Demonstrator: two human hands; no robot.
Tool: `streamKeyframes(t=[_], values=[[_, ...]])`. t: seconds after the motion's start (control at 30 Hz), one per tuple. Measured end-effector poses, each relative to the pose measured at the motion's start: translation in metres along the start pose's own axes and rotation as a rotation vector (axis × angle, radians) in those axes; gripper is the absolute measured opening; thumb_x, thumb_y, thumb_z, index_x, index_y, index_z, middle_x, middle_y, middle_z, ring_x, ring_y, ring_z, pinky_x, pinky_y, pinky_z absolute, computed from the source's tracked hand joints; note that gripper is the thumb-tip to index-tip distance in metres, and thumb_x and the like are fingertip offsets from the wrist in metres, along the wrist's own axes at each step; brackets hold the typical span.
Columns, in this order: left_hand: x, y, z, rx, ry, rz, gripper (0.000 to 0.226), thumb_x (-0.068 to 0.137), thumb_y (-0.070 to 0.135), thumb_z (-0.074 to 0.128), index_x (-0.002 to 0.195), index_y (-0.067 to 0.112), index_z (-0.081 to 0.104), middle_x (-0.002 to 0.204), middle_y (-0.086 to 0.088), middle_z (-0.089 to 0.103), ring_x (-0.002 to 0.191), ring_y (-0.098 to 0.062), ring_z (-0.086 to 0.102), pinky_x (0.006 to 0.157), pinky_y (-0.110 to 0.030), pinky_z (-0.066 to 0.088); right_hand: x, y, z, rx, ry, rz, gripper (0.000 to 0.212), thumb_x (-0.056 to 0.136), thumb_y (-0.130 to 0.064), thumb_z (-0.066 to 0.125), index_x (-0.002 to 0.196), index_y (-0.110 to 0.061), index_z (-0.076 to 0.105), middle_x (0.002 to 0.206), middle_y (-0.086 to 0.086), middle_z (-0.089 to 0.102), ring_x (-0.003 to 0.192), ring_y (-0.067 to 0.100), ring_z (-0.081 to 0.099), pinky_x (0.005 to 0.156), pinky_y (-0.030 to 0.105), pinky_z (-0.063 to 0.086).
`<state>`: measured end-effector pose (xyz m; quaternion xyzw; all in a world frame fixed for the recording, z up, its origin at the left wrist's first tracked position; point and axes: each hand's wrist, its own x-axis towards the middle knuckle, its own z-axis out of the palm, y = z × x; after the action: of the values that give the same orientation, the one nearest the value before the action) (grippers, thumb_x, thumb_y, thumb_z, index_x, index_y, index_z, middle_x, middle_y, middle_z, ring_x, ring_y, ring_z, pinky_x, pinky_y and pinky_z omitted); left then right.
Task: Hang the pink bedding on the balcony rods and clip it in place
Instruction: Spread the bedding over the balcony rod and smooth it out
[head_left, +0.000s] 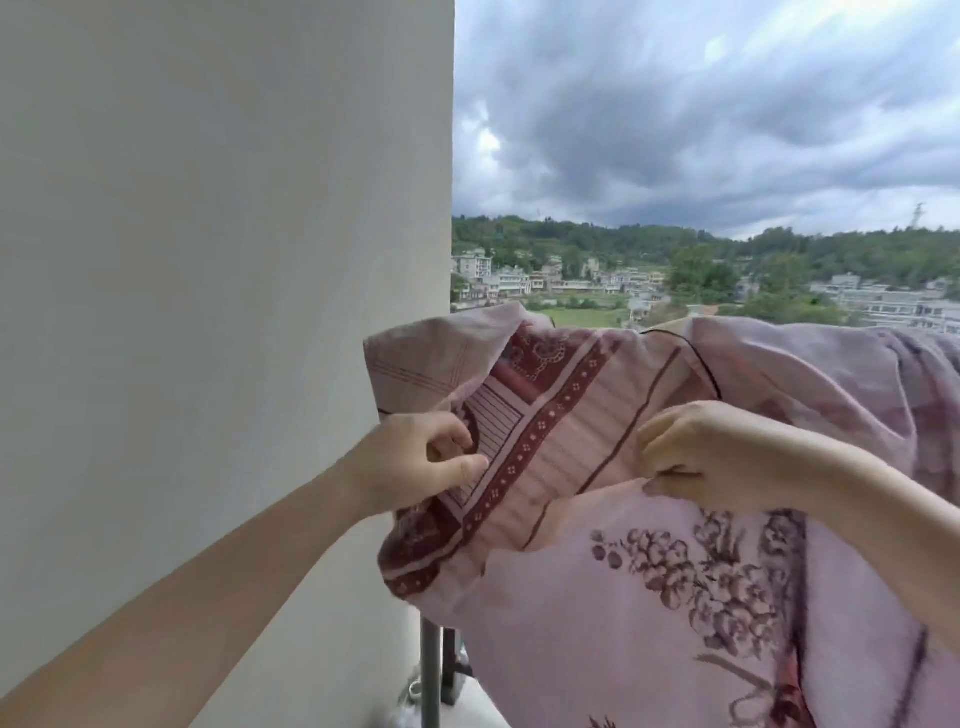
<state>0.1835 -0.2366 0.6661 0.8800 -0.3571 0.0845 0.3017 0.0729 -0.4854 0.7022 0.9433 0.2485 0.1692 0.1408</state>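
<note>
The pink bedding (597, 415), with dark red borders and a floral print, is draped over something at chest height; the rod beneath it is hidden by the cloth. My left hand (415, 462) pinches the bedding's left end near the patterned border. Further right, my right hand (706, 457) is closed on a fold of the same cloth. No clip is visible in either hand.
A plain white wall (223, 312) fills the left half, close beside the bedding's left end. A grey vertical post (430, 675) of the balcony railing shows under the cloth. Beyond lie houses, green hills and a cloudy sky.
</note>
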Motion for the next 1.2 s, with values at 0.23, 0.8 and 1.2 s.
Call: streamKeyframes(t=[0.23, 0.8, 1.2], values=[[0.04, -0.013, 0.015, 0.26, 0.419, -0.136, 0.051, 0.081, 0.037, 0.06, 0.121, 0.008, 0.047, 0.123, -0.015, 0.048, 0.114, -0.033, 0.048, 0.09, -0.04, 0.044, 0.019, -0.01, -0.009, -0.102, 0.024, 0.143, 0.017, 0.084, -0.026, 0.056, 0.084, -0.014, 0.068, 0.088, -0.002, 0.069, 0.087, 0.015, 0.063, 0.083, 0.029, 0.052], [0.052, -0.106, -0.012, -0.193, 0.376, -0.925, 0.029, 0.086, 0.003, 0.046, 0.107, -0.014, 0.057, 0.114, -0.03, 0.061, 0.103, -0.038, 0.061, 0.084, -0.038, 0.049, 0.042, 0.072, -0.008, -0.037, 0.273, 0.708, 0.037, 0.095, -0.037, 0.034, 0.068, -0.013, 0.045, 0.089, 0.02, 0.066, 0.081, 0.032, 0.061, 0.064, 0.035, 0.044], [0.09, -0.016, -0.024, 0.11, 0.646, -0.13, 0.026, 0.093, 0.016, 0.042, 0.11, 0.0, 0.054, 0.105, -0.024, 0.063, 0.098, -0.037, 0.059, 0.071, -0.032, 0.039, 0.042, 0.074, -0.009, 0.032, 0.477, 0.725, 0.034, 0.096, -0.026, 0.035, 0.075, -0.005, 0.051, 0.085, 0.023, 0.064, 0.07, 0.031, 0.056, 0.058, 0.031, 0.035]])
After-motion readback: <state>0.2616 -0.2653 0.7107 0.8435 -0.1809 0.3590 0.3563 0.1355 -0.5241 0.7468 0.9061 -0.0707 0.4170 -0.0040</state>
